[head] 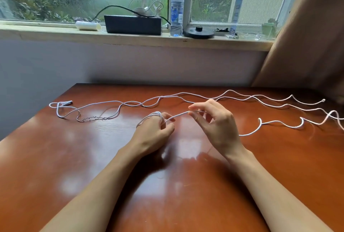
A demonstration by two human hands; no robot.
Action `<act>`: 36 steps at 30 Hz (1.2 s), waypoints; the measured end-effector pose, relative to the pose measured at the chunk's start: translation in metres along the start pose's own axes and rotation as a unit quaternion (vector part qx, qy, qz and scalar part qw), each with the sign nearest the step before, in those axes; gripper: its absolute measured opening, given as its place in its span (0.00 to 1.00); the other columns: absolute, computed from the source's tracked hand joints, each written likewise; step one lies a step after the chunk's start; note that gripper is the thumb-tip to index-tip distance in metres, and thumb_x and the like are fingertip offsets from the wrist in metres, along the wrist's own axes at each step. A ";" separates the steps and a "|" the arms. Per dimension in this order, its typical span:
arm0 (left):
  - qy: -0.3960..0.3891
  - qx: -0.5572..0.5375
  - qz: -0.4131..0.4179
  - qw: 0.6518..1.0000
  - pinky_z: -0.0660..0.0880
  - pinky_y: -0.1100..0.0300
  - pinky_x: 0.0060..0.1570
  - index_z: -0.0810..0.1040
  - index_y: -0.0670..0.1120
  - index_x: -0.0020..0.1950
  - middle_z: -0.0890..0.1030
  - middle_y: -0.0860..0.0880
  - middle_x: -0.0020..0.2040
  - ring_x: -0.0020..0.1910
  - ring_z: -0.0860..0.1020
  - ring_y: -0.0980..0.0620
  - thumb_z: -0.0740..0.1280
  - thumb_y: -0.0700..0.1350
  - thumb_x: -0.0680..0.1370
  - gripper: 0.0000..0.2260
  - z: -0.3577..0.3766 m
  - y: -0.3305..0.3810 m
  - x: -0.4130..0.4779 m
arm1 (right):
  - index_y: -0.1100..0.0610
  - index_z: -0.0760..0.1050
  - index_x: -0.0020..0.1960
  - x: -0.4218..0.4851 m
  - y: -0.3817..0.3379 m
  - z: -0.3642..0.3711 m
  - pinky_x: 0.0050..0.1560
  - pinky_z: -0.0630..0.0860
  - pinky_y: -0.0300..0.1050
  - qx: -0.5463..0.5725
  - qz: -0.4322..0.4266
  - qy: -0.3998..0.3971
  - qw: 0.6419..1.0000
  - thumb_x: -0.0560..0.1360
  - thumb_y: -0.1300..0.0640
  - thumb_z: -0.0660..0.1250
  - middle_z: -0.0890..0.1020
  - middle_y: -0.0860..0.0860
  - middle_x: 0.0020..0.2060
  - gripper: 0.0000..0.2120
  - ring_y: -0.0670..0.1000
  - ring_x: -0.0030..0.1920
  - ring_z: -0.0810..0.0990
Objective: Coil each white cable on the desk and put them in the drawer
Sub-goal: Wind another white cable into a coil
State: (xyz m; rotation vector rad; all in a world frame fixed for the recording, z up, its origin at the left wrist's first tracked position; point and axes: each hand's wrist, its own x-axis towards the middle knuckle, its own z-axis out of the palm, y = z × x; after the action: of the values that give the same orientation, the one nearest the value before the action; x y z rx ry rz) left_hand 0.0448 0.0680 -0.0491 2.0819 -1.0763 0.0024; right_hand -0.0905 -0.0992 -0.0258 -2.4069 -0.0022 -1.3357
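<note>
Several turns of a white cable (275, 122) are wound round the fingers of my left hand (154, 131), which grips the small coil above the middle of the brown desk (93, 157). My right hand (214, 120) pinches the same cable a short way to the right, and a taut stretch runs between the two hands. The rest of this cable trails in waves to the desk's right edge. Two more white cables (178, 96) lie stretched across the far part of the desk, with a plug end (65, 103) at the left. No drawer is in view.
A windowsill behind the desk holds a black box (132, 25) with tangled cables on top, a water bottle (176, 8), a white roll (87, 25), a black round base (198, 32) and a small plant pot (268, 30). A brown curtain (307, 36) hangs at the right.
</note>
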 end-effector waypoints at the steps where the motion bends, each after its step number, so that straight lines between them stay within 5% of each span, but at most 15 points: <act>1: 0.018 0.022 -0.005 1.000 0.76 0.52 0.49 0.78 0.55 0.38 0.81 0.57 0.43 0.44 0.79 0.51 0.59 0.58 0.75 0.13 0.001 0.000 0.000 | 0.52 0.83 0.53 0.000 -0.001 0.000 0.40 0.78 0.50 0.001 -0.004 -0.001 1.000 0.77 0.52 0.74 0.81 0.47 0.42 0.06 0.48 0.38 0.77; 4: 0.062 0.065 -0.034 0.995 0.72 0.55 0.42 0.76 0.50 0.40 0.76 0.53 0.31 0.39 0.77 0.50 0.60 0.57 0.78 0.14 0.000 0.000 0.002 | 0.52 0.83 0.53 0.000 -0.002 0.001 0.41 0.78 0.52 0.007 -0.010 -0.008 1.000 0.77 0.53 0.74 0.81 0.47 0.42 0.07 0.49 0.38 0.78; 9: 0.085 0.035 -0.076 0.993 0.71 0.54 0.42 0.82 0.48 0.41 0.73 0.53 0.28 0.37 0.76 0.51 0.56 0.64 0.74 0.23 -0.004 0.006 0.001 | 0.51 0.81 0.59 -0.002 0.004 0.005 0.48 0.78 0.51 0.035 0.014 -0.042 0.998 0.79 0.56 0.71 0.80 0.47 0.46 0.09 0.49 0.43 0.78; 13: 0.079 -0.110 -0.105 0.985 0.66 0.53 0.41 0.84 0.52 0.34 0.68 0.55 0.25 0.30 0.70 0.54 0.57 0.63 0.74 0.23 -0.005 0.008 0.002 | 0.51 0.81 0.60 -0.005 0.015 0.009 0.54 0.77 0.47 0.051 0.050 -0.078 0.994 0.81 0.56 0.68 0.82 0.44 0.51 0.09 0.48 0.51 0.80; 17: 0.038 -0.274 -0.117 0.954 0.58 0.57 0.29 0.84 0.41 0.35 0.59 0.51 0.22 0.22 0.58 0.53 0.56 0.58 0.80 0.28 -0.010 0.014 0.003 | 0.50 0.83 0.56 -0.009 0.022 0.012 0.55 0.74 0.48 0.025 0.077 -0.123 0.989 0.81 0.57 0.67 0.82 0.45 0.50 0.07 0.50 0.53 0.78; 25: -0.093 -0.520 -0.179 0.830 0.47 0.63 0.26 0.77 0.40 0.29 0.57 0.51 0.23 0.21 0.52 0.55 0.50 0.54 0.83 0.31 -0.015 0.017 0.007 | 0.45 0.80 0.56 -0.009 0.022 0.010 0.46 0.78 0.49 0.016 0.130 -0.146 0.981 0.81 0.52 0.67 0.79 0.37 0.37 0.06 0.44 0.41 0.78; 31: -0.045 -0.680 -0.123 0.721 0.51 0.62 0.26 0.72 0.40 0.27 0.59 0.48 0.25 0.22 0.55 0.54 0.55 0.48 0.77 0.21 -0.017 0.014 0.007 | 0.45 0.78 0.54 -0.009 0.019 0.006 0.47 0.79 0.50 -0.022 0.181 -0.165 0.969 0.78 0.50 0.70 0.80 0.39 0.35 0.05 0.43 0.37 0.79; 36: 0.006 -0.777 -0.111 0.620 0.55 0.59 0.25 0.72 0.44 0.32 0.60 0.49 0.28 0.22 0.58 0.53 0.51 0.48 0.82 0.22 -0.024 0.011 0.006 | 0.47 0.74 0.47 -0.007 0.014 0.006 0.44 0.78 0.48 -0.012 0.192 -0.177 0.965 0.76 0.48 0.73 0.82 0.42 0.35 0.08 0.44 0.36 0.79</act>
State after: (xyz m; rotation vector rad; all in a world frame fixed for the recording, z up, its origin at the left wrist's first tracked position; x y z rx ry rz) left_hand 0.0490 0.0757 -0.0237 0.5267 -0.3537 -0.7632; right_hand -0.0867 -0.1083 -0.0393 -2.4682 0.3646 -0.7288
